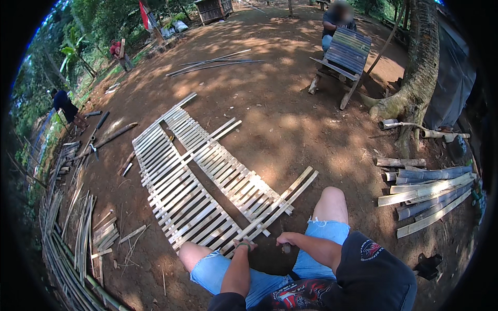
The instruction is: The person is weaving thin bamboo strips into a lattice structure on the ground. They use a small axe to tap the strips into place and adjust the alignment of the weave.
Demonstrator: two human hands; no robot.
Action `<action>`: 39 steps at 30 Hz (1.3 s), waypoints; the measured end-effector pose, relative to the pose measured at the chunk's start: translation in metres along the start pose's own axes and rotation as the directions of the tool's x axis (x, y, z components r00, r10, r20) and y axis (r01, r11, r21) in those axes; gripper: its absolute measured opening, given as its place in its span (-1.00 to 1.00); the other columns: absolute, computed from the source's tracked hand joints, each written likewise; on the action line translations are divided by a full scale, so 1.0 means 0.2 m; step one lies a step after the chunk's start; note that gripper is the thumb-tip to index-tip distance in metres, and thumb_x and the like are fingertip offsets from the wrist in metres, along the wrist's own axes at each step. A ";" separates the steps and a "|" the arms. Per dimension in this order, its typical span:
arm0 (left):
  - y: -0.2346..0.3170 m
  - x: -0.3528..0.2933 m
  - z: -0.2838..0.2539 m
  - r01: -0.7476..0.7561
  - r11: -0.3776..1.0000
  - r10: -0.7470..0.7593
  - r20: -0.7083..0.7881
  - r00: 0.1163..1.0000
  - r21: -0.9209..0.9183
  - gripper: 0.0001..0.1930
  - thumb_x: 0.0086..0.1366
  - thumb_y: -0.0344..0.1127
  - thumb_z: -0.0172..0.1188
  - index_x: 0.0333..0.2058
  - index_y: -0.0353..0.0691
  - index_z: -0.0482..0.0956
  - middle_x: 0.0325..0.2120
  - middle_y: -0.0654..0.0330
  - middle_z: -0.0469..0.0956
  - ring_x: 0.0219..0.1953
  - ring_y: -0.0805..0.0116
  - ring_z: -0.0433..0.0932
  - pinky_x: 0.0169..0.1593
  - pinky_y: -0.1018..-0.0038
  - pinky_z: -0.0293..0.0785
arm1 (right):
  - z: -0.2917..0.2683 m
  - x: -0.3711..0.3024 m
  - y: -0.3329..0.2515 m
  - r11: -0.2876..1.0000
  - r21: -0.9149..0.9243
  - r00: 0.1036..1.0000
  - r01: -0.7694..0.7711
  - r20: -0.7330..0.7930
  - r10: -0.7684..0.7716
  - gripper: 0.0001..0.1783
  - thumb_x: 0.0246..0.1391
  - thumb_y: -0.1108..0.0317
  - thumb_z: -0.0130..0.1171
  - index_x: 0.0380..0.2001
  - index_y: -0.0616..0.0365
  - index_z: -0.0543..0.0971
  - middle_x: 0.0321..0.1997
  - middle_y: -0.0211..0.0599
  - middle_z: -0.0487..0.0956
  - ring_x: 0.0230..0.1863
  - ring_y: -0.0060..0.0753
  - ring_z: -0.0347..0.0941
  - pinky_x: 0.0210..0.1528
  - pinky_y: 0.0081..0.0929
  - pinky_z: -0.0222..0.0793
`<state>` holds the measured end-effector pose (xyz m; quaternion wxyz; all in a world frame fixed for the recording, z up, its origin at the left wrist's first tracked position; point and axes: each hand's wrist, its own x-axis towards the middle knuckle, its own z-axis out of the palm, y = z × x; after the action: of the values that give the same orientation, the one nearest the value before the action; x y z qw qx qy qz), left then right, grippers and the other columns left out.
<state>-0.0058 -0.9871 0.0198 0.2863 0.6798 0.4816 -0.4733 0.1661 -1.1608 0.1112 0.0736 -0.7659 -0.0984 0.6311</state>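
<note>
A lattice panel of pale bamboo slats (168,194), nailed or laid across long strips, lies on the dirt in front of me. Its near end reaches between my bare knees. My left hand (245,245) is down on that near end, fingers closed at the ends of the long bamboo strips (270,213); anything between them is too small to tell. Just right of the panel, my right hand (285,239) is closed round something, and a small greyish block (286,249) shows below it. Shadow hides most of what it grips.
Split bamboo pieces (430,193) lie stacked at right, near a tree trunk (417,78). Long poles and strips (78,243) are piled at left. A person (338,23) is behind a slatted bamboo stand (348,52); two people (67,106) (122,54) are at far left.
</note>
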 end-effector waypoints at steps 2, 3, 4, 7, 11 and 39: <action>-0.02 0.01 0.00 0.008 1.000 -0.008 -0.004 1.000 0.004 0.11 0.15 0.46 0.27 0.54 0.21 -0.06 0.55 -0.12 -0.53 0.59 -0.14 -0.35 0.47 -0.30 -0.04 | 0.01 0.01 0.01 0.998 0.016 0.998 0.059 0.005 -0.059 -0.54 0.07 0.20 0.38 0.01 0.18 0.68 0.09 -0.05 0.61 0.00 -0.07 0.56 -0.03 0.02 0.47; 0.00 0.01 -0.01 0.002 1.000 -0.002 -0.006 1.000 0.003 0.11 0.16 0.46 0.26 0.54 0.21 -0.06 0.55 -0.12 -0.53 0.59 -0.14 -0.35 0.47 -0.30 -0.04 | 0.01 0.03 0.03 0.996 0.029 0.997 0.080 0.002 -0.081 -0.55 0.07 0.20 0.38 0.01 0.19 0.69 0.09 -0.06 0.61 -0.01 -0.07 0.56 -0.03 0.02 0.47; 0.01 0.00 0.00 -0.002 1.000 0.001 -0.010 1.000 -0.012 0.11 0.16 0.46 0.26 0.54 0.21 -0.06 0.55 -0.12 -0.53 0.59 -0.14 -0.35 0.47 -0.31 -0.04 | 0.00 0.04 0.04 0.996 0.028 0.997 0.079 0.001 -0.079 -0.55 0.07 0.21 0.37 0.00 0.20 0.69 0.09 -0.06 0.62 -0.01 -0.06 0.56 -0.03 0.02 0.47; 0.02 -0.03 -0.02 -0.008 1.000 0.008 0.001 1.000 -0.010 0.11 0.16 0.46 0.27 0.54 0.20 -0.06 0.55 -0.12 -0.51 0.59 -0.14 -0.34 0.47 -0.30 -0.03 | 0.01 0.07 0.06 0.996 0.015 0.996 0.091 -0.002 -0.091 -0.56 0.06 0.24 0.36 -0.01 0.21 0.70 0.09 -0.06 0.63 0.00 -0.06 0.58 -0.03 0.02 0.49; -0.03 -0.08 -0.04 0.002 1.000 -0.002 -0.040 0.999 -0.010 0.12 0.15 0.47 0.28 0.54 0.19 -0.04 0.55 -0.13 -0.48 0.59 -0.16 -0.33 0.48 -0.29 -0.03 | 0.02 0.05 0.02 0.991 -0.035 0.991 0.132 -0.001 -0.132 -0.54 0.03 0.22 0.38 0.00 0.20 0.71 0.11 -0.06 0.64 0.02 -0.06 0.58 -0.03 0.00 0.50; 0.02 -0.25 -0.06 0.022 1.000 -0.021 -0.077 0.997 0.001 0.14 0.08 0.46 0.34 0.52 0.08 0.07 0.55 -0.19 -0.39 0.59 -0.13 -0.25 0.50 -0.21 0.00 | 0.00 -0.10 0.02 0.995 -0.044 0.995 0.095 -0.010 -0.095 -0.52 0.02 0.16 0.42 -0.01 0.17 0.73 0.15 -0.08 0.66 0.11 -0.03 0.60 0.09 -0.06 0.50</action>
<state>-0.0020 -0.9970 0.0694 0.2617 0.6926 0.4991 -0.4503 0.1636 -1.1695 0.1292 0.0874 -0.7656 -0.1480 0.6199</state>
